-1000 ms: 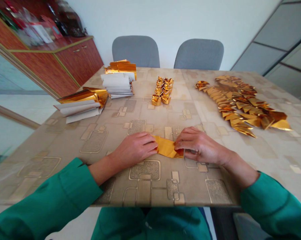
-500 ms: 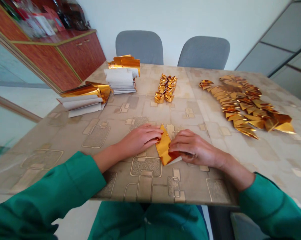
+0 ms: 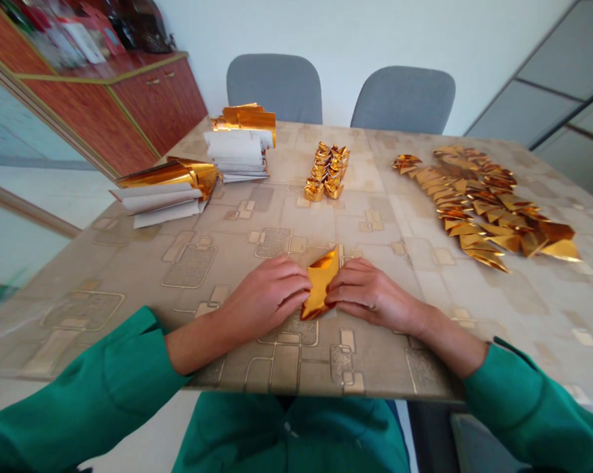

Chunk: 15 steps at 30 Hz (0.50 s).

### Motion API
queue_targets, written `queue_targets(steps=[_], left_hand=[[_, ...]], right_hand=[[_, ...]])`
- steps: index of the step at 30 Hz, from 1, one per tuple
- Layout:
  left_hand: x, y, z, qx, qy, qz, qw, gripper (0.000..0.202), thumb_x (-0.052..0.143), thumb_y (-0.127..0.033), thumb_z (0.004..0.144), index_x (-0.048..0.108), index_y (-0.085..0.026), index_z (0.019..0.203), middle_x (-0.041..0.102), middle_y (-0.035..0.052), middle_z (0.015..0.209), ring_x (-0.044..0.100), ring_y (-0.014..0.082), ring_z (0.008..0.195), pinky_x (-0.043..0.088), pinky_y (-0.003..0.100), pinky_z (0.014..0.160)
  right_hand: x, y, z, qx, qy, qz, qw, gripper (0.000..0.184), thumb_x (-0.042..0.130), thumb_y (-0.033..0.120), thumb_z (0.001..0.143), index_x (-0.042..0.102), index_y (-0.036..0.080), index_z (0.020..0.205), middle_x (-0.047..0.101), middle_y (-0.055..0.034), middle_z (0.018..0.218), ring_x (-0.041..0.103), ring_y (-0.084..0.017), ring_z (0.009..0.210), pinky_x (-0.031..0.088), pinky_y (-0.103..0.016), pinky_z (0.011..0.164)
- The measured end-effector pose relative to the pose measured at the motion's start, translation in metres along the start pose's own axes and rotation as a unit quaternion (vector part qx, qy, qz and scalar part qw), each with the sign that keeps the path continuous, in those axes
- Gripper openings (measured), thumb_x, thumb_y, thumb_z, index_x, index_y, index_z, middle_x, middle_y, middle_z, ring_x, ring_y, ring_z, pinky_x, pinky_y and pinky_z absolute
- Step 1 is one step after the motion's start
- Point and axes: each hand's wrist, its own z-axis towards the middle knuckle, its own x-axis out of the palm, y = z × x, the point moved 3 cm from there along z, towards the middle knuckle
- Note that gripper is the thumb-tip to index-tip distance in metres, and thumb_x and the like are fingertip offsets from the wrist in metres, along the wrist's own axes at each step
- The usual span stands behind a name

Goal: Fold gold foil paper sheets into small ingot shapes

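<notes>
two hands (image 3: 264,295) (image 3: 375,295), one foil sheet (image 3: 320,284), two foil paper stacks (image 3: 240,148) (image 3: 163,200), one foil ingot cluster (image 3: 326,172), one foil triangle heap (image 3: 478,203)

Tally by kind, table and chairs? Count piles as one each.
Stacks of gold-and-white paper: 2
Cluster of folded gold ingots: 1
Spread of folded gold triangles: 1
Folded gold foil piece: 1
Grey chairs: 2
Total: 7

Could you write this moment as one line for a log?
left hand: at folded gold foil paper | right hand: at same paper | beyond: gold foil triangles, gold foil ingots
</notes>
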Motion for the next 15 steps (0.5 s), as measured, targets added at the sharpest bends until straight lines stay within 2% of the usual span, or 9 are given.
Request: queue_targets(steps=[4,8,12,15], left_hand=[[0.004,-0.006,-0.011,0.008,0.016,0.020,1.000,0.024,0.049,-0.022,0.098,0.072,-0.017,0.092,0.071,0.0057,0.093,0.061,0.0176,0.085,0.050,0.034,0.081],[0.006,-0.004,-0.024,0.030,0.015,0.055,0.998,0.024,0.047,-0.018,0.099,0.071,-0.017,0.100,0.072,0.0065,0.098,0.060,0.0189,0.090,0.050,0.037,0.087],[0.007,-0.005,-0.035,0.042,0.019,0.077,0.996,0.025,0.047,-0.016,0.098,0.068,-0.016,0.112,0.071,0.0079,0.107,0.061,0.0207,0.097,0.049,0.041,0.093],[0.007,-0.007,-0.038,0.044,0.008,0.084,0.995,0.024,0.048,-0.015,0.098,0.067,-0.015,0.112,0.071,0.0083,0.109,0.062,0.0212,0.099,0.049,0.043,0.097]], right_hand=[[-0.001,-0.001,0.003,0.037,-0.022,0.059,0.997,0.010,0.059,0.025,0.096,0.067,0.019,0.098,0.071,-0.0054,0.098,0.061,-0.018,0.094,0.043,-0.035,0.085],[0.000,-0.001,0.010,0.071,-0.030,0.128,0.989,0.009,0.059,0.024,0.096,0.066,0.018,0.094,0.070,-0.0036,0.092,0.062,-0.015,0.087,0.044,-0.030,0.080],[0.003,-0.002,0.016,0.128,-0.036,0.103,0.986,0.013,0.062,0.023,0.094,0.066,0.016,0.084,0.067,-0.0023,0.078,0.058,-0.014,0.075,0.041,-0.027,0.072],[0.005,-0.002,0.020,0.158,-0.043,0.065,0.984,0.016,0.064,0.021,0.091,0.064,0.016,0.076,0.064,-0.0007,0.070,0.055,-0.013,0.067,0.038,-0.026,0.066]])
